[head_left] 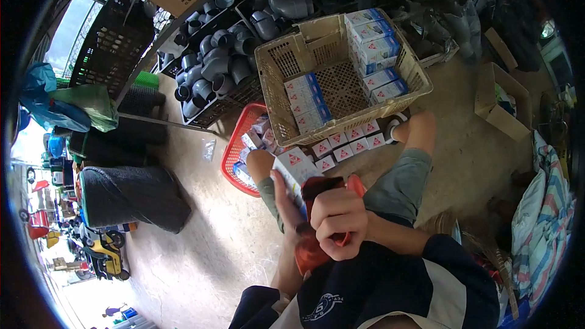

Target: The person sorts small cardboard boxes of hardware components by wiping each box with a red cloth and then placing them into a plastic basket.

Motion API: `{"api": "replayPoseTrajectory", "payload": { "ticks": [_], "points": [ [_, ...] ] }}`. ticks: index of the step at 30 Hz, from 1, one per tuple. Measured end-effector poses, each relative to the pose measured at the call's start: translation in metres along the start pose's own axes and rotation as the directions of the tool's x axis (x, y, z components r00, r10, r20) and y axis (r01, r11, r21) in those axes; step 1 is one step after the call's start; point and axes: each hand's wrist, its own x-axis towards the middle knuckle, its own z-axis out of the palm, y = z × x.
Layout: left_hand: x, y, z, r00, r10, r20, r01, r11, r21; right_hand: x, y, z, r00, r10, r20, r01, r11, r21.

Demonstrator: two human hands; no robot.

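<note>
The left hand (pixel 284 202) is gripping a white carton (pixel 295 168); the right hand (pixel 339 219) is clenching a red tool (pixel 309 257). Stacked cartons (pixel 375 45) are partly filling the beige crate (pixel 272 79); others are lying in the red basket (pixel 228 161).

- Here's the left hand (pixel 284 206), its fingers along a white box (pixel 295 166)!
- Right beside them, the right hand (pixel 339 222) curls its fingers round a red-and-black object (pixel 309 257), partly hidden.
- Just left of the left fingers, a red basket (pixel 229 157) carries more boxes.
- Beyond both sets of fingers, small boxes (pixel 348 147) line up by a beige crate (pixel 281 113), itself part-filled with blue-and-white boxes (pixel 306 99).
- Farther beyond, grey pipe fittings (pixel 216 64) pile high!
</note>
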Motion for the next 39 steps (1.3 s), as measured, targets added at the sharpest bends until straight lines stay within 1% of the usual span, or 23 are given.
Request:
{"api": "replayPoseTrajectory", "payload": {
  "ticks": [1,4,7,10,11,14,15,17,21,22,23,25,26,27,28,29,31,33,34,35,36,37,39],
  "points": [
    [-0.006,-0.007,0.001,1.000,0.007,0.017,-0.008,0.999,0.051,0.004,0.002,-0.001,0.998,-0.057,0.016,0.058,0.996,-0.062],
    [-0.020,-0.021,0.008,0.994,-0.059,0.094,0.036,0.975,0.221,0.010,0.006,0.000,0.990,-0.118,0.079,0.128,0.983,-0.132],
    [-0.013,-0.024,0.005,0.976,-0.141,0.167,0.114,0.980,0.165,-0.003,0.009,0.003,0.983,-0.069,0.171,0.087,0.991,-0.099],
    [-0.008,-0.020,0.006,0.971,-0.150,0.187,0.130,0.985,0.112,0.000,0.008,-0.002,0.930,-0.146,0.337,0.201,0.970,-0.136],
    [-0.012,-0.023,0.002,0.971,-0.154,0.183,0.133,0.984,0.121,0.007,0.010,-0.010,0.940,-0.149,0.306,0.189,0.976,-0.107],
    [-0.024,-0.032,-0.020,0.969,-0.146,0.200,0.113,0.979,0.168,0.020,0.019,-0.024,0.977,-0.074,0.201,0.098,0.989,-0.113],
    [-0.026,-0.038,-0.027,0.974,-0.117,0.194,0.087,0.984,0.157,0.014,0.018,-0.016,0.977,-0.047,0.210,0.079,0.986,-0.149],
    [-0.021,-0.035,-0.027,0.979,-0.070,0.193,0.050,0.993,0.110,-0.001,0.015,-0.001,0.970,0.017,0.243,-0.009,0.999,-0.035],
    [0.006,-0.009,-0.002,0.979,-0.107,0.172,0.094,0.992,0.083,-0.025,0.004,0.005,0.929,0.225,0.295,-0.280,0.946,0.162],
    [0.012,-0.003,0.003,0.985,-0.103,0.140,0.091,0.992,0.090,-0.028,0.001,0.001,0.912,0.279,0.300,-0.348,0.915,0.206],
    [0.016,0.002,0.007,0.994,-0.077,0.075,0.068,0.991,0.114,-0.028,-0.001,-0.006,0.921,0.302,0.247,-0.372,0.869,0.325],
    [0.001,0.000,0.021,0.974,0.070,-0.216,-0.033,0.985,0.171,-0.025,-0.012,-0.025,0.907,0.401,0.127,-0.415,0.804,0.427],
    [0.003,-0.003,0.008,0.966,0.231,-0.113,-0.157,0.878,0.452,-0.022,-0.016,-0.026,0.880,0.472,-0.047,-0.390,0.778,0.493],
    [0.005,-0.005,-0.003,0.936,0.351,0.031,-0.278,0.681,0.677,-0.019,-0.020,-0.026,0.816,0.537,-0.214,-0.353,0.756,0.551],
    [0.003,-0.004,0.001,0.887,0.417,0.200,-0.381,0.416,0.826,-0.011,-0.022,-0.030,0.802,0.497,-0.333,-0.327,0.831,0.450],
    [-0.003,-0.001,0.010,0.884,0.401,0.240,-0.381,0.320,0.868,0.003,-0.020,-0.034,0.782,0.439,-0.443,-0.307,0.889,0.339],
    [0.007,-0.020,-0.014,0.870,0.384,0.309,-0.425,0.269,0.864,0.015,-0.017,-0.029,0.718,0.429,-0.549,-0.334,0.903,0.269],
    [0.013,-0.041,-0.052,0.834,0.309,0.456,-0.529,0.219,0.820,0.024,-0.010,-0.011,0.625,0.549,-0.555,-0.406,0.836,0.370],
    [0.014,-0.047,-0.059,0.796,0.272,0.541,-0.593,0.166,0.788,0.023,-0.004,0.000,0.703,0.512,-0.493,-0.447,0.858,0.254],
    [0.014,-0.050,-0.065,0.749,0.249,0.614,-0.650,0.096,0.754,0.019,0.001,0.001,0.789,0.481,-0.383,-0.475,0.872,0.118],
    [0.008,-0.041,-0.041,0.688,0.221,0.691,-0.682,-0.128,0.720,0.017,0.006,0.002,0.854,0.454,-0.255,-0.474,0.880,-0.019],
    [0.006,-0.037,-0.039,0.686,0.253,0.683,-0.681,-0.107,0.724,0.014,0.012,0.003,0.894,0.369,-0.253,-0.397,0.915,-0.070],
    [0.002,-0.032,-0.040,0.683,0.307,0.663,-0.681,-0.063,0.730,0.015,0.016,-0.005,0.813,0.473,-0.340,-0.512,0.858,-0.031]
  ]
}}
